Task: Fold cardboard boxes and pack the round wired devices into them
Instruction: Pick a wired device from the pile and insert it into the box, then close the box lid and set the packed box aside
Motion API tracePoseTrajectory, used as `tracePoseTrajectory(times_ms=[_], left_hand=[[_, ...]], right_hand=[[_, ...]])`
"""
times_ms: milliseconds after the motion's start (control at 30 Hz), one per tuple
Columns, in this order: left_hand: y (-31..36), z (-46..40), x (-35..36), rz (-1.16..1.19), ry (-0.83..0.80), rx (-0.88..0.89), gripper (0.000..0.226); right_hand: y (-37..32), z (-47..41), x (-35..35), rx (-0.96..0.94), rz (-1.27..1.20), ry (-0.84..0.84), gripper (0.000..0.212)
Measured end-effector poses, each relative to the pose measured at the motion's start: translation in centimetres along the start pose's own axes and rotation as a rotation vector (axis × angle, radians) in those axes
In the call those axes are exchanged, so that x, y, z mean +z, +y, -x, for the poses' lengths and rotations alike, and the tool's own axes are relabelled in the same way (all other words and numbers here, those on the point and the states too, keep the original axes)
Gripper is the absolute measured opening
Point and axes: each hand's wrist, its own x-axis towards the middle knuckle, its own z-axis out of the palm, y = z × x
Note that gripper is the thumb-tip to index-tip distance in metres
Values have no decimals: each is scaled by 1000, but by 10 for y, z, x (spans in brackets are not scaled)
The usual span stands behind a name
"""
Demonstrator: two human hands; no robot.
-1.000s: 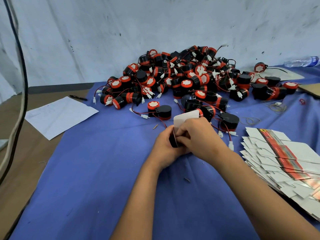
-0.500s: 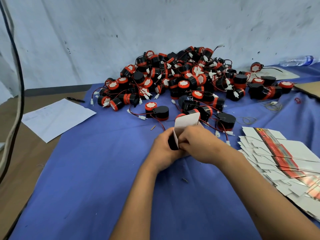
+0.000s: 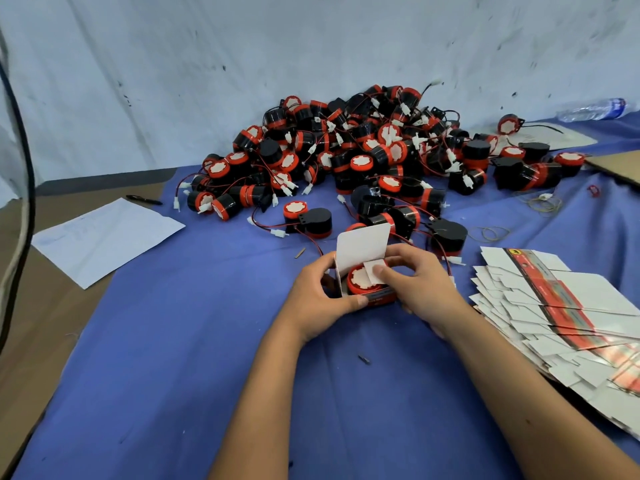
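On the blue cloth (image 3: 173, 358) covering the tabletop, a small cardboard box (image 3: 362, 251) is held between both hands. The left hand (image 3: 322, 303) is curled round the box's left side, its thumb laid along the front edge. The right hand (image 3: 420, 287) is wrapped round the right side, and a small inner flap is pressed down by its fingers (image 3: 384, 271) onto the round wired device (image 3: 358, 282) seated in the box, red rim up. The lid flap is raised upright. To the right, a fanned stack of flat box blanks (image 3: 568, 306) is spread. Left, a paper sheet (image 3: 104, 237) and a pen (image 3: 143, 199) are seen. Beyond, a pile of red-and-black devices (image 3: 363, 157) is heaped against the wall.
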Motion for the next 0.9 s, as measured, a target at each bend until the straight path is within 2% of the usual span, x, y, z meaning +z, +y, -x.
tracePoseTrajectory(times_ms=[100,167,233,333,433,533,633,700,800,900], left_hand=[[3,2,-3,390,-55,-91,47],[4,2,1,524,3,-169,31],[5,1,8,451,126,-176,20],[2,-2,21,157,262,-58,25],[3,-1,28,164,347,-62,30],[5,0,19,202,258,-121,44],[1,5,1,399,34,-131,54],[0,8,-8,483,-80,-108,52],[0,9,-3,244,-19,-29,42],[-3,6,0,83,68,17,37]], right_hand=[[-3,1,-3,28,-74,-25,25],[-4,5,-2,-42,-128,-74,30],[-5,7,1,-101,-139,-133,31],[-5,7,-4,-89,-99,-222,29],[-1,10,-10,-69,-26,-329,32],[1,11,-6,-88,-8,-331,29],[2,7,-2,-102,-28,-251,27],[5,6,-4,-124,68,-235,18],[7,6,-5,-179,205,-201,37],[7,6,-3,-352,362,-161,38]])
